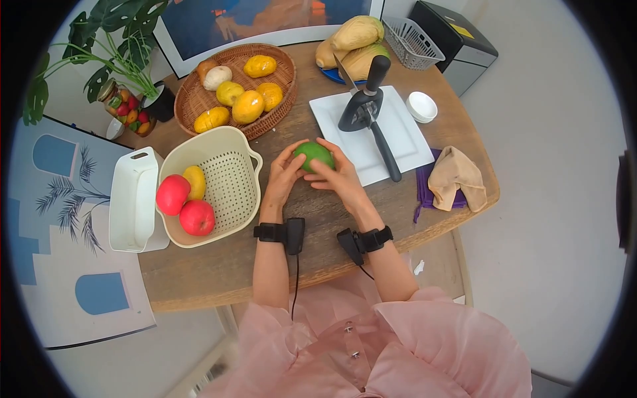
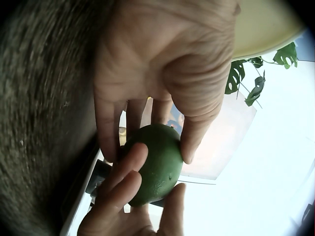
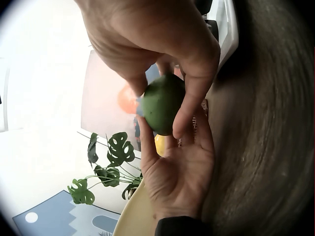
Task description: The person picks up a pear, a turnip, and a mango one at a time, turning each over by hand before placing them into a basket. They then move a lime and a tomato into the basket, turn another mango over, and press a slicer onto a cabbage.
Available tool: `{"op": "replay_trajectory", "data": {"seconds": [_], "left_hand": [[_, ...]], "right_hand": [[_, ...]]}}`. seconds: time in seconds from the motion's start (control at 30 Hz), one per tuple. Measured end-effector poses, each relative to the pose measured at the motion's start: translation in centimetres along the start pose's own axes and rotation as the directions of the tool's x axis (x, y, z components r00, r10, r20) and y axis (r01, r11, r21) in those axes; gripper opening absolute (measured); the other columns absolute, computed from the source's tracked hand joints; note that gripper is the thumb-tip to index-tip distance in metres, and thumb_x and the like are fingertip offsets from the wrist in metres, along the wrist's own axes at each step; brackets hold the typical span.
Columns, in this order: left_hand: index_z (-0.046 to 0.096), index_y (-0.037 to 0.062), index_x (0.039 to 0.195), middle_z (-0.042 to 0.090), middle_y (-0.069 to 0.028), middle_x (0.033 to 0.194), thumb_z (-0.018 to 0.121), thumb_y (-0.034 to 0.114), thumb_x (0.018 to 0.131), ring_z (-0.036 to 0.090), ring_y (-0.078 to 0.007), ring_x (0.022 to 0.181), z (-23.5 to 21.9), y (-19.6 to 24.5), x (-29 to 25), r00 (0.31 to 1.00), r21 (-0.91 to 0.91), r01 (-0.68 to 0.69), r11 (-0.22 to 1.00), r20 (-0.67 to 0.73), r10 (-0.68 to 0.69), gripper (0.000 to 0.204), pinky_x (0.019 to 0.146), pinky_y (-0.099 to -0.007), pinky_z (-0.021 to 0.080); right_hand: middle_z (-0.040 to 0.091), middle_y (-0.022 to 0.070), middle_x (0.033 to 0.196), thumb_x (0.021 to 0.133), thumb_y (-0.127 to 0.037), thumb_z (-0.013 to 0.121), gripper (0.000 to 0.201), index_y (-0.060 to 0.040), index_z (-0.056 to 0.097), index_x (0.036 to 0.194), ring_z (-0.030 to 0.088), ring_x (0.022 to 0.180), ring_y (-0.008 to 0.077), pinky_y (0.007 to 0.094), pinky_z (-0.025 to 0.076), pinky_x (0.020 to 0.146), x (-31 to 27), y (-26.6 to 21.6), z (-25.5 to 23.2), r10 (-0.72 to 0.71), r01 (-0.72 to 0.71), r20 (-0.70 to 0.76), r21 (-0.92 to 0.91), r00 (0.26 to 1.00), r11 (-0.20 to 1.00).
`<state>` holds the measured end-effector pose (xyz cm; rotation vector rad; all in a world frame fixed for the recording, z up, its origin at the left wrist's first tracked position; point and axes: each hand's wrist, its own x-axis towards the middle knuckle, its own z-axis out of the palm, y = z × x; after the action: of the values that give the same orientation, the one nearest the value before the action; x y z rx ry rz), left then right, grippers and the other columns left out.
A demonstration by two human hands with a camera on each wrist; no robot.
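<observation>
Both hands hold a smooth, oval green fruit [image 1: 314,156] just over the wooden table, in front of the body. My left hand [image 1: 284,178] grips it from the left; the left wrist view has its thumb and fingers around the green fruit [image 2: 160,162]. From the right, my right hand [image 1: 344,182] takes hold of it, fingers bent over its near side. In the right wrist view the green fruit [image 3: 163,104] sits between the right thumb and fingers, with the left fingertips against its lower side. Part of its skin is hidden behind the fingers.
Left stands a cream colander [image 1: 229,179] with red and yellow fruit, beside a white bin [image 1: 133,205]. Behind is a wicker tray [image 1: 286,79] of yellow fruit. A knife block [image 1: 361,111] with knives stands on a white plate [image 1: 408,142]; a cloth [image 1: 458,176] lies at right.
</observation>
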<state>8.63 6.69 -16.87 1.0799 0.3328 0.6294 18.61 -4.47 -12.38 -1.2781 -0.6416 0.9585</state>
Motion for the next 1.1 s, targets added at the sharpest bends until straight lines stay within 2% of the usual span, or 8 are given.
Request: {"op": "replay_trajectory", "data": {"seconds": [0.13, 0.53, 0.63, 0.7, 0.73, 0.83, 0.9, 1.1], "left_hand": [[0.048, 0.0004, 0.124, 0.056, -0.0111, 0.113, 0.053, 0.019, 0.092, 0.059, -0.0165, 0.096, -0.9, -0.6, 0.2, 0.997, -0.039, 0.051, 0.998, -0.052, -0.053, 0.037, 0.078, -0.0294, 0.051], [0.050, -0.0003, 0.121, 0.056, -0.0121, 0.111, 0.058, 0.018, 0.088, 0.058, -0.0170, 0.098, 0.2, -0.3, -0.2, 0.996, 0.099, -0.070, 0.993, 0.055, 0.065, 0.038, 0.078, -0.0298, 0.052], [0.051, -0.0016, 0.117, 0.057, -0.0125, 0.109, 0.055, 0.022, 0.091, 0.060, -0.0175, 0.096, -0.3, -0.4, 0.1, 1.000, -0.080, 0.010, 0.997, -0.020, -0.012, 0.035, 0.077, -0.0296, 0.053], [0.051, -0.0020, 0.116, 0.058, -0.0124, 0.108, 0.053, 0.023, 0.092, 0.060, -0.0178, 0.095, -0.4, -0.2, -0.1, 1.000, -0.107, 0.015, 0.994, -0.024, -0.017, 0.034, 0.077, -0.0298, 0.053], [0.052, -0.0023, 0.114, 0.058, -0.0123, 0.107, 0.052, 0.024, 0.093, 0.061, -0.0182, 0.094, -0.5, -0.2, -0.1, 0.999, -0.134, 0.018, 0.991, -0.026, -0.022, 0.034, 0.077, -0.0300, 0.053], [0.047, -0.0014, 0.122, 0.055, -0.0128, 0.112, 0.048, 0.026, 0.095, 0.058, -0.0186, 0.099, -0.5, -0.1, 0.0, 1.000, -0.096, -0.012, 0.995, 0.005, 0.012, 0.039, 0.081, -0.0318, 0.052], [0.046, -0.0010, 0.124, 0.055, -0.0129, 0.114, 0.049, 0.026, 0.094, 0.058, -0.0188, 0.100, 0.0, 0.0, -0.2, 0.999, -0.075, -0.046, 0.996, 0.002, 0.046, 0.040, 0.082, -0.0323, 0.051], [0.045, 0.0018, 0.127, 0.054, -0.0119, 0.115, 0.055, 0.023, 0.090, 0.057, -0.0185, 0.103, 0.0, -0.2, -0.2, 0.998, -0.040, -0.064, 0.997, 0.019, 0.065, 0.044, 0.080, -0.0311, 0.052]], "right_hand": [[0.058, 0.0082, 0.102, 0.084, -0.024, 0.066, 0.052, -0.0070, 0.046, 0.128, 0.065, 0.075, 0.0140, 0.0217, 0.055, 0.062, 0.8, 1.0, 0.3, -0.200, 0.201, 0.023, -0.147, 0.980, 0.969], [0.059, 0.0139, 0.103, 0.091, -0.038, 0.052, 0.046, -0.0030, 0.050, 0.121, 0.066, 0.067, 0.0167, 0.0218, 0.055, 0.055, 1.4, -1.2, -1.1, 0.138, -0.138, -0.010, -0.007, 0.990, 0.990], [0.060, 0.0128, 0.104, 0.088, -0.033, 0.059, 0.044, -0.0055, 0.051, 0.122, 0.066, 0.070, 0.0152, 0.0219, 0.054, 0.057, 1.4, -0.4, -0.6, 0.032, -0.032, -0.009, -0.030, 0.999, 0.999], [0.060, 0.0114, 0.105, 0.082, -0.027, 0.067, 0.048, -0.0076, 0.052, 0.123, 0.064, 0.072, 0.0131, 0.0219, 0.053, 0.059, 1.6, 0.7, -0.6, -0.348, 0.368, 0.120, -0.353, 0.930, 0.860], [0.060, 0.0114, 0.105, 0.082, -0.027, 0.067, 0.048, -0.0076, 0.052, 0.123, 0.064, 0.072, 0.0131, 0.0219, 0.053, 0.059, 1.7, 0.8, -0.5, -0.348, 0.368, 0.120, -0.352, 0.930, 0.860], [0.061, 0.0107, 0.102, 0.077, -0.021, 0.073, 0.053, -0.0058, 0.052, 0.122, 0.062, 0.072, 0.0116, 0.0214, 0.053, 0.059, 1.7, 0.3, -0.2, -0.343, 0.360, 0.111, -0.318, 0.933, 0.877], [0.061, 0.0100, 0.097, 0.080, -0.027, 0.070, 0.051, -0.0029, 0.051, 0.121, 0.063, 0.071, 0.0125, 0.0222, 0.054, 0.060, 1.2, -0.9, 0.2, -0.068, 0.074, 0.035, -0.187, 0.997, 0.980], [0.061, 0.0107, 0.095, 0.089, -0.034, 0.057, 0.046, 0.0006, 0.052, 0.119, 0.065, 0.074, 0.0139, 0.0234, 0.055, 0.061, 1.5, -0.7, -0.2, 0.082, -0.082, -0.017, -0.035, 0.997, 0.996]]}}
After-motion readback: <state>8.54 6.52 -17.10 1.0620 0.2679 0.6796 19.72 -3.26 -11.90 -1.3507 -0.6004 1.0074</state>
